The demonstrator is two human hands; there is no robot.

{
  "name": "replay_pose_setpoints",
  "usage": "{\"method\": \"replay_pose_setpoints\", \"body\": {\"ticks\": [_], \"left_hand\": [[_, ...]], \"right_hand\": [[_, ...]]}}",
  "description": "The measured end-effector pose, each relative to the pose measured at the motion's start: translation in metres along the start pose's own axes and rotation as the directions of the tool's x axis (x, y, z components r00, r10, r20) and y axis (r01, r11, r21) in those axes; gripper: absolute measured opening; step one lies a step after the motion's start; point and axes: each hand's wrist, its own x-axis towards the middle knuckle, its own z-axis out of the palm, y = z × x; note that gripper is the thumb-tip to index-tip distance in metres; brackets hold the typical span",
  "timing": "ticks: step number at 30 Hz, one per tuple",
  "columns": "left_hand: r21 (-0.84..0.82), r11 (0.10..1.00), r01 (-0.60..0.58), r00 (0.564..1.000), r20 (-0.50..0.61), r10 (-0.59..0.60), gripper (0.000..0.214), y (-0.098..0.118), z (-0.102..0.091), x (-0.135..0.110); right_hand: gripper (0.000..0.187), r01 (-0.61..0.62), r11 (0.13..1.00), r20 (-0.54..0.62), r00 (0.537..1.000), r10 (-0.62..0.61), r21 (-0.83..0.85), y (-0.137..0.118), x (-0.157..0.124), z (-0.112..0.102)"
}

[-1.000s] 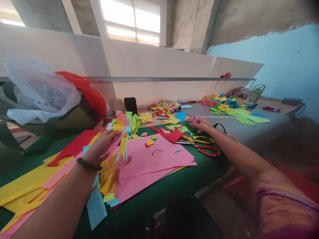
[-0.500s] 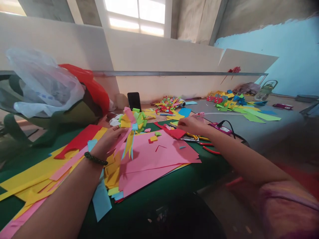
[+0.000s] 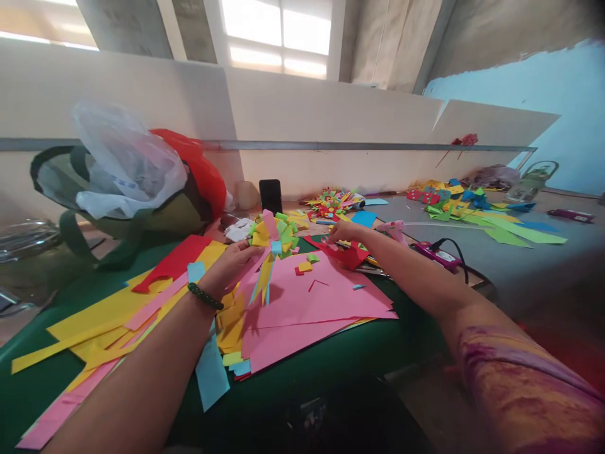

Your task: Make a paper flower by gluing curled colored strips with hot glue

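Note:
My left hand (image 3: pixel 230 266) is closed round the stem of a paper flower (image 3: pixel 271 238) made of looped yellow, green, pink and blue strips, held up above pink paper sheets (image 3: pixel 307 299). My right hand (image 3: pixel 346 233) reaches forward over a red paper cutout (image 3: pixel 347 255); its fingers are curled down at the paper scraps there, and what they hold, if anything, is hidden. A pink glue gun (image 3: pixel 394 228) lies just right of that hand. Scissors and pliers handles are mostly hidden under my right forearm.
Yellow, red and blue paper sheets (image 3: pixel 108 312) cover the green table (image 3: pixel 331 372). A black phone (image 3: pixel 270 195) leans on the back board. A bag with clear plastic (image 3: pixel 127 167) stands left. More paper flowers (image 3: pixel 333 203) and scraps (image 3: pixel 477 211) lie farther back; a power strip (image 3: pixel 439 253) sits right.
My right hand has drawn back leftward from the glue gun to the red cutout. My left hand keeps the flower raised. The camera view has shifted left.

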Motion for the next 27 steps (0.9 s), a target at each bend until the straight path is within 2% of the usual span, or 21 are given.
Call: {"method": "replay_pose_setpoints", "body": {"ticks": [2, 4, 5, 7, 8, 9, 11, 15, 21, 25, 27], "left_hand": [[0.001, 1.000, 0.007, 1.000, -0.011, -0.007, 0.025, 0.000, 0.001, -0.001], [0.012, 1.000, -0.002, 1.000, 0.005, 0.002, 0.023, -0.001, 0.003, 0.000], [0.017, 1.000, -0.009, 1.000, 0.023, 0.008, 0.022, -0.001, 0.003, 0.000], [0.024, 0.999, -0.025, 0.997, 0.068, 0.023, 0.021, -0.003, 0.005, 0.001], [0.030, 0.999, -0.036, 0.996, 0.087, 0.033, 0.022, -0.004, 0.005, 0.001], [0.036, 0.998, -0.047, 0.994, 0.098, 0.043, 0.022, -0.005, 0.006, 0.001], [0.055, 0.996, -0.065, 0.992, 0.113, 0.059, 0.023, -0.007, 0.006, 0.002], [0.063, 0.994, -0.085, 0.987, 0.142, 0.075, 0.025, -0.010, 0.005, 0.002], [0.142, 0.980, -0.139, 0.983, 0.140, 0.119, 0.019, -0.014, 0.004, 0.004], [0.113, 0.980, -0.167, 0.975, 0.168, 0.147, 0.021, -0.012, 0.006, 0.001], [0.085, 0.982, -0.169, 0.971, 0.186, 0.151, 0.021, -0.011, 0.008, 0.000]], "right_hand": [[0.035, 0.037, 0.996, -0.087, 0.996, -0.030, 0.077, 0.001, -0.006, -0.010], [0.041, 0.130, 0.959, -0.164, 0.982, -0.089, 0.253, -0.005, -0.017, -0.021], [0.043, 0.208, 0.905, -0.193, 0.971, -0.143, 0.372, -0.012, -0.024, -0.026], [0.043, 0.376, 0.713, -0.225, 0.926, -0.303, 0.591, -0.032, -0.045, -0.031], [0.042, 0.445, 0.639, -0.233, 0.890, -0.392, 0.627, -0.044, -0.056, -0.030], [0.039, 0.478, 0.613, -0.210, 0.864, -0.458, 0.629, -0.057, -0.067, -0.028], [0.032, 0.514, 0.606, -0.165, 0.828, -0.536, 0.607, -0.083, -0.084, -0.018], [0.022, 0.554, 0.626, -0.177, 0.809, -0.561, 0.548, -0.112, -0.091, 0.008], [0.022, 0.648, 0.601, -0.304, 0.756, -0.579, 0.468, -0.109, -0.074, 0.028], [0.020, 0.654, 0.664, -0.443, 0.748, -0.494, 0.363, -0.108, -0.074, 0.032], [0.020, 0.655, 0.648, -0.467, 0.746, -0.475, 0.388, -0.109, -0.077, 0.032]]}}
